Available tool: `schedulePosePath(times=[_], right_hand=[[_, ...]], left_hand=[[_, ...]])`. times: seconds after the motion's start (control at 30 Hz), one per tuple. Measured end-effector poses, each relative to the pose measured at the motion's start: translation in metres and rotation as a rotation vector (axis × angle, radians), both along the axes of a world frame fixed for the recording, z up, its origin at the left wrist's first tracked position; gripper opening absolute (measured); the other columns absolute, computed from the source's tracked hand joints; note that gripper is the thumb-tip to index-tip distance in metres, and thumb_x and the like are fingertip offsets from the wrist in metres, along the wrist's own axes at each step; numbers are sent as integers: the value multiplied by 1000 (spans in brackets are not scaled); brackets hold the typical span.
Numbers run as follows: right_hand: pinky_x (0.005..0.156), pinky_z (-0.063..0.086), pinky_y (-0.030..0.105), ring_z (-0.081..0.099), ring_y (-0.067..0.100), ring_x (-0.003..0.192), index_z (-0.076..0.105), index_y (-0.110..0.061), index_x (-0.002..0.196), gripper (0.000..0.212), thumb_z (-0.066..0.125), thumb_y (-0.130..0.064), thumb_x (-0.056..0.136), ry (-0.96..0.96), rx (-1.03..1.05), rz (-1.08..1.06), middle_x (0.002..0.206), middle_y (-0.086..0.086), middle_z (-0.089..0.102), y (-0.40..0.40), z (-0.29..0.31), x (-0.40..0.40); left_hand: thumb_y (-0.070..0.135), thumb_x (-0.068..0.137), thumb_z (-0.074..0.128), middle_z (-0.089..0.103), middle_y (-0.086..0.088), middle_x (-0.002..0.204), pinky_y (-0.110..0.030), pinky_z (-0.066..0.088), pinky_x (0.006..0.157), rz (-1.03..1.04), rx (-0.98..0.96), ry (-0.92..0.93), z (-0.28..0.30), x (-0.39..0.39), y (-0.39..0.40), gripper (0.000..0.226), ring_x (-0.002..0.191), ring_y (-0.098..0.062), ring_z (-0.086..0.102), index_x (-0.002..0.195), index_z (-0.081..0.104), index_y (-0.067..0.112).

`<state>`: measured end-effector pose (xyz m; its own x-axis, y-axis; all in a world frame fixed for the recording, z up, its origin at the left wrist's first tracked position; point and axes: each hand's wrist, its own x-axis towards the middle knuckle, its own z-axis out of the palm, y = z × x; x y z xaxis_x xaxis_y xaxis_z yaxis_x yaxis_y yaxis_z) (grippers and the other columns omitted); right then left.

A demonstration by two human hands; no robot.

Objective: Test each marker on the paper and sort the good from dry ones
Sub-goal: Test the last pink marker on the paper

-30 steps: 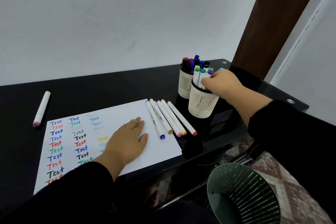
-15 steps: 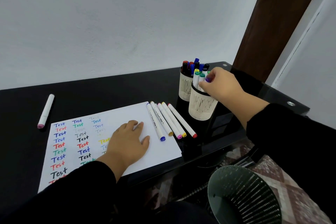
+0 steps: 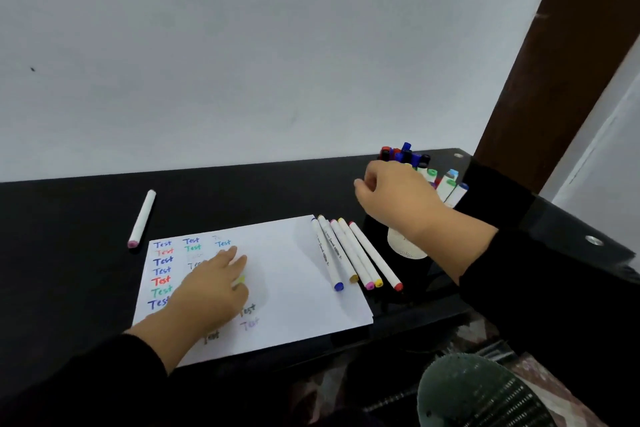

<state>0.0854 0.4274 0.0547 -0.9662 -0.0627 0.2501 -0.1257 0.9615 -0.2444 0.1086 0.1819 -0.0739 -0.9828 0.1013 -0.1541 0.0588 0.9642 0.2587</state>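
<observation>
A white paper [image 3: 298, 274] with columns of coloured "Test" words lies on the black table [image 3: 69, 270]. My left hand [image 3: 207, 288] rests flat on it, fingers straight, covering part of the writing. My right hand [image 3: 394, 198] hovers in front of the white mesh cup [image 3: 407, 248], fingers loosely curled, with nothing seen in them. White markers with coloured caps [image 3: 446, 184] stand in that cup. Behind it, dark markers [image 3: 403, 153] poke out of a second cup hidden by my hand. Several markers [image 3: 353, 253] lie side by side at the paper's right edge.
A single pink-capped marker [image 3: 142, 218] lies on the table left of the paper. A green mesh waste bin [image 3: 478, 395] stands on the floor below the table's front edge. A white wall is behind the table, and a brown door frame [image 3: 554, 45] at the right.
My right hand has left the purple-capped marker in the front cup and drawn back to the left. My left hand stays on the paper. The camera has tilted up and to the left.
</observation>
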Motion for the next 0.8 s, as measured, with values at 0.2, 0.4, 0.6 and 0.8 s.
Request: schedulePosePath(times=[0.2, 0.4, 0.6, 0.8], right_hand=[[54, 38, 25, 50, 15, 66, 54, -13, 83, 26, 44, -33, 96, -53, -10, 193, 79, 4, 59, -65, -19, -10], [53, 37, 25, 48, 13, 63, 53, -15, 82, 24, 46, -34, 95, -111, -34, 311, 76, 1, 56, -125, -52, -33], [54, 41, 25, 54, 12, 69, 54, -19, 87, 20, 48, -36, 95, -212, -65, 384, 82, -2, 60, -182, -78, -65], [64, 42, 28, 57, 15, 79, 60, -16, 92, 22, 50, -36, 94, -337, -165, 401, 86, -2, 60, -243, -96, -105]], left_hand=[[35, 98, 31, -2, 11, 157, -32, 9, 116, 140, -5, -22, -7, 19, -62, 55, 144, -11, 2, 150, 13, 28], [45, 97, 34, -6, 15, 155, -30, 6, 115, 150, 26, -57, -9, 28, -97, 59, 144, -13, 0, 149, 8, 33], [55, 94, 32, -13, 17, 153, -27, 2, 113, 137, 5, -44, -11, 27, -115, 67, 142, -7, -7, 149, 0, 32], [59, 93, 30, -11, 12, 155, -26, 1, 112, 174, -32, -12, -18, 19, -127, 71, 143, -8, -5, 149, 0, 29]])
